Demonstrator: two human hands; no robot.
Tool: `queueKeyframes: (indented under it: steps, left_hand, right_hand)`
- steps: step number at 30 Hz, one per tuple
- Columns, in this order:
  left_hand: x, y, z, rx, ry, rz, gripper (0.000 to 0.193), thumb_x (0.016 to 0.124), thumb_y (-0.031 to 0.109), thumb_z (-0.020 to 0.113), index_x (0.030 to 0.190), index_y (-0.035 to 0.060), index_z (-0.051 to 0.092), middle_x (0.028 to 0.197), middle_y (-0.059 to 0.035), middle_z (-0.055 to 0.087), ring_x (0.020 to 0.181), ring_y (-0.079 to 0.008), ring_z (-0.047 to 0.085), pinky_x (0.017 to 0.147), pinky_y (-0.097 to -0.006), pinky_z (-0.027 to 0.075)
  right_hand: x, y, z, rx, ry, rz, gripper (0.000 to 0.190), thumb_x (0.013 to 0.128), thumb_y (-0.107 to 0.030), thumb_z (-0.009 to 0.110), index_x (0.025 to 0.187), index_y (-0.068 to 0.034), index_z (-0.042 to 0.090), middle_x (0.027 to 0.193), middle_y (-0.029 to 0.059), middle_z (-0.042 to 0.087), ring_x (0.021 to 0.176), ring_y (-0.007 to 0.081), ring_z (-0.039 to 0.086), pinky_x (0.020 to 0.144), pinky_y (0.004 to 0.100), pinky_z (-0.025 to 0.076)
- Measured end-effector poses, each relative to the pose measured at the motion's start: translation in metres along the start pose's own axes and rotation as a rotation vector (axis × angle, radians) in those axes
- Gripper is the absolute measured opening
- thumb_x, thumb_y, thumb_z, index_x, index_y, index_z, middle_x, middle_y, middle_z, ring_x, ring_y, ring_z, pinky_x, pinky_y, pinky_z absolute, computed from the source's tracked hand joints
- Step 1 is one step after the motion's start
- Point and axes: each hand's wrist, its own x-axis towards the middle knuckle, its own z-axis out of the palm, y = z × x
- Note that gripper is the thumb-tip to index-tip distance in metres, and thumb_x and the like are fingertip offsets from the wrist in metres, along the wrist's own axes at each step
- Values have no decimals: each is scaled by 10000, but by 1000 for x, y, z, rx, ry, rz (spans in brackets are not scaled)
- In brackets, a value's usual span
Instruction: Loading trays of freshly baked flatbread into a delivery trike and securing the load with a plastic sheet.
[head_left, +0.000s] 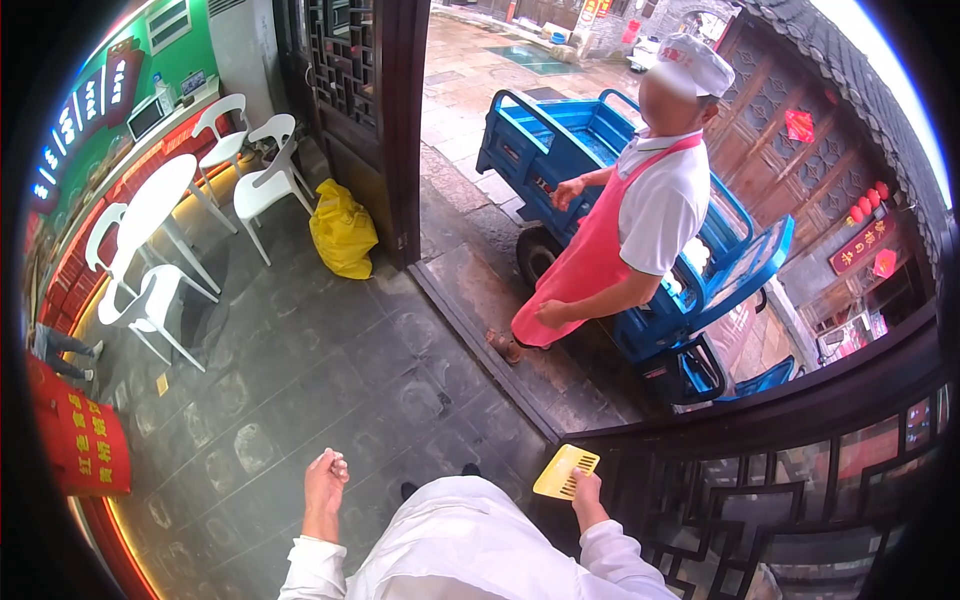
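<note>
My right hand (587, 489) grips a flat yellow plastic dough scraper (556, 472) with a row of dark slots along one side. The scraper is raised in front of me, near the dark lattice door panel at the right. My left hand (326, 476) is held up on the other side, its fingers curled in and nothing visible in them. White residue marks those fingertips. Between my hands, the white apron (465, 540) covers my front, and the tips of my dark shoes (471, 470) show past it on grey floor tiles (322, 375).
Just outside the doorway sill (487, 352) stands a person in a pink apron (577, 262). Behind that person is a blue cargo tricycle (570, 172). A yellow bag (341, 229) sits by the door post, near white chairs (274, 180) and a white table (154, 199).
</note>
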Motion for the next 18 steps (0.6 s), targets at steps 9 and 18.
queueKeyframes:
  steps: [9,18]
  left_hand:
    - [0,3,-4,9,0,-7,162,921,166,533,805,53,539,694,-30,542,574,-106,522,473,-224,406]
    - [-2,3,-2,-4,-14,3,174,919,168,538,790,52,541,698,-34,549,573,-109,523,473,-224,408]
  right_hand:
    - [-2,10,-8,30,20,10,160,848,-53,563,980,26,603,862,90,640,708,189,627,635,329,515]
    - [-9,9,-10,30,53,13,167,846,-45,556,986,36,600,864,94,640,713,190,630,640,328,518]
